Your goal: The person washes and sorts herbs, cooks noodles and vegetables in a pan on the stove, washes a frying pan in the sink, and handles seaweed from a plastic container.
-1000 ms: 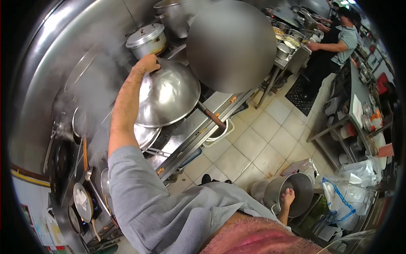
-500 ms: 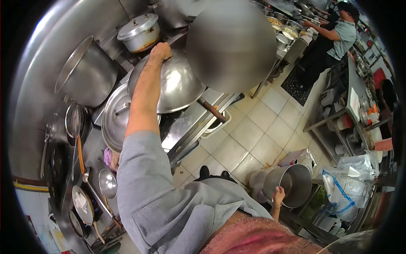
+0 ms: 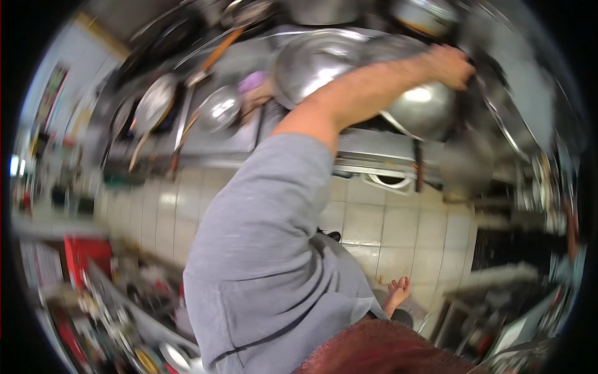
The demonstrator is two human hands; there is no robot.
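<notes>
My left hand (image 3: 450,65) reaches across the stove with its fingers closed at the far rim of a domed steel wok (image 3: 427,106), whose wooden handle points toward the floor. Under my forearm lies a round steel lid (image 3: 317,59), partly covered by the arm. Low in the picture, my right hand (image 3: 398,290) hangs over the floor near a bucket (image 3: 403,316), fingers slightly curled and apart, with nothing seen in them. Motion blurs the picture.
A steel strainer or bowl (image 3: 221,109), a purple cloth (image 3: 252,81) and a pan (image 3: 154,103) with a pale handle lie on the left of the stove. A lidded pot (image 3: 427,15) stands at the back. A red bin (image 3: 88,254) is at lower left.
The view has swung left along the stove, so the wok now appears farther right and the co-worker is out of view. My left hand stays at the wok. The steam over the stove has thinned.
</notes>
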